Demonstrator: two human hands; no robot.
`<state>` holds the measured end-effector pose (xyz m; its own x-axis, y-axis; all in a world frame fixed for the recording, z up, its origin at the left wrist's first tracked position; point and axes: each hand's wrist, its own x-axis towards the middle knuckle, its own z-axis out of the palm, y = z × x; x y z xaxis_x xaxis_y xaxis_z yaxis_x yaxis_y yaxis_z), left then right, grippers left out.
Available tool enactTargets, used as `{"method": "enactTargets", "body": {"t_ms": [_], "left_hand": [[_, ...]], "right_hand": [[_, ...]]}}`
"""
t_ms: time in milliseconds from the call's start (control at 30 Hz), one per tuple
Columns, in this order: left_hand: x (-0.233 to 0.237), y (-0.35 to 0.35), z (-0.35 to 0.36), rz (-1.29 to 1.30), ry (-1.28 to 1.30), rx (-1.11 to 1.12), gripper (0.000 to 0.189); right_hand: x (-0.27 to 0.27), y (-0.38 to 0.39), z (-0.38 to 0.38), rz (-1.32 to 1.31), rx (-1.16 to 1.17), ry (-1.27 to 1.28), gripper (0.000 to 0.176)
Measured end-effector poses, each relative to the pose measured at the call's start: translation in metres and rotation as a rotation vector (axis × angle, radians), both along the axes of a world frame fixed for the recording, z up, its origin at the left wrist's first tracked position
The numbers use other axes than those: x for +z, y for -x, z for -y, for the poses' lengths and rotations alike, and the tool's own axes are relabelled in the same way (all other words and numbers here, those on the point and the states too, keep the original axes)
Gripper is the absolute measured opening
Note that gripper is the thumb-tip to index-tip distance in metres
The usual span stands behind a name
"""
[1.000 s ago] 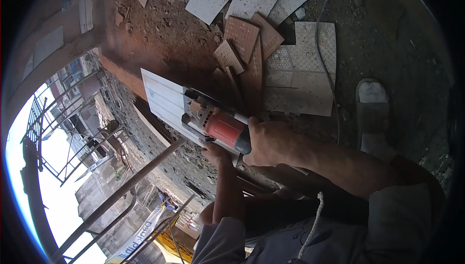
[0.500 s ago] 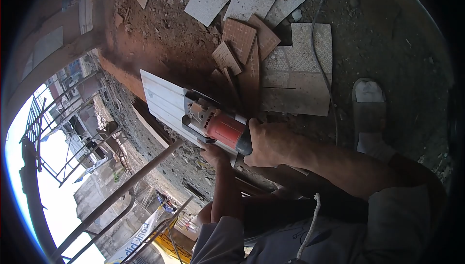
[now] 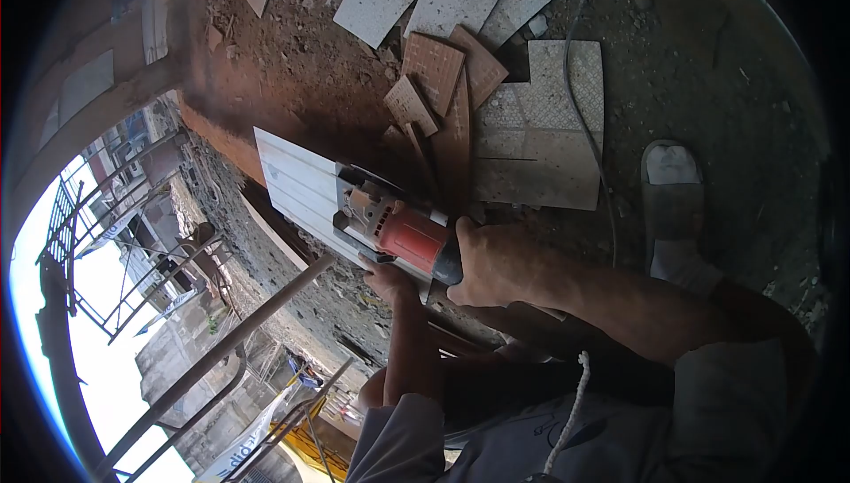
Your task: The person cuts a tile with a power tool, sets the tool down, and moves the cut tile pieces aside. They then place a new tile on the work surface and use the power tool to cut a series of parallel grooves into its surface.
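A red handheld tile saw [image 3: 413, 237] with a dark base plate rests on a pale, striped tile [image 3: 297, 177]. My right hand [image 3: 492, 262] is closed around the black rear end of the saw. At the near edge of the tile, beside the saw's base, my left hand [image 3: 388, 281] grips with bent fingers; its underside is hidden. The blade cannot be seen under the saw body. Reddish dust hangs and lies on the ground past the tile.
Broken brown tile pieces [image 3: 434, 71] lie beyond the saw, near patterned grey tiles [image 3: 549, 155]. A grey cable [image 3: 575, 102] runs across those tiles. My sandalled foot [image 3: 672, 186] is at the right. A metal pole [image 3: 239, 332] slants along the left.
The view has shifted very slightly, so the ground tiles sit a little farther left. Both hands keep their grip, and the saw looks almost still on the tile.
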<state>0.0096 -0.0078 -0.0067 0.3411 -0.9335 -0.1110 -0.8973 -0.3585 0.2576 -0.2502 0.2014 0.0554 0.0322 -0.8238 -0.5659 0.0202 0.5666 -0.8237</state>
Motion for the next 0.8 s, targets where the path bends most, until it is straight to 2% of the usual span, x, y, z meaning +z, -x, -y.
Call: {"method": "enactTargets", "body": {"t_ms": [33, 167, 233, 500, 567, 633, 667, 733, 767, 800], "left_hand": [[0.004, 0.007, -0.003, -0.032, -0.006, 0.06, 0.072], [0.003, 0.002, 0.002, -0.012, -0.071, 0.064, 0.06], [0.003, 0.001, 0.001, 0.058, -0.106, -0.031, 0.051], [-0.022, -0.045, 0.024, 0.286, -0.156, -0.167, 0.049], [-0.025, -0.055, 0.026, 0.34, -0.16, -0.202, 0.049], [-0.022, -0.046, 0.022, 0.078, -0.143, -0.114, 0.053], [-0.021, -0.041, 0.021, 0.082, -0.141, -0.12, 0.053], [-0.014, -0.026, 0.017, -0.077, -0.156, 0.073, 0.068], [-0.008, -0.015, 0.009, -0.074, -0.151, 0.067, 0.068], [0.011, 0.017, -0.013, -0.062, -0.131, 0.118, 0.077]], "right_hand": [[0.0, 0.0, 0.0, -0.004, -0.002, 0.003, 0.064], [-0.001, -0.001, -0.002, -0.008, -0.009, 0.012, 0.064], [-0.002, -0.004, -0.002, -0.024, -0.014, 0.006, 0.066], [-0.004, -0.006, -0.006, -0.027, -0.045, 0.036, 0.065], [-0.001, -0.003, -0.008, -0.018, -0.078, 0.057, 0.065], [0.007, 0.005, -0.007, -0.011, -0.025, 0.017, 0.063], [0.007, 0.004, -0.006, -0.007, -0.031, 0.019, 0.063], [0.003, -0.003, -0.005, -0.04, -0.033, 0.009, 0.063], [0.002, -0.006, -0.005, -0.037, -0.039, 0.014, 0.063], [0.001, -0.009, -0.005, -0.046, -0.059, 0.02, 0.063]]}}
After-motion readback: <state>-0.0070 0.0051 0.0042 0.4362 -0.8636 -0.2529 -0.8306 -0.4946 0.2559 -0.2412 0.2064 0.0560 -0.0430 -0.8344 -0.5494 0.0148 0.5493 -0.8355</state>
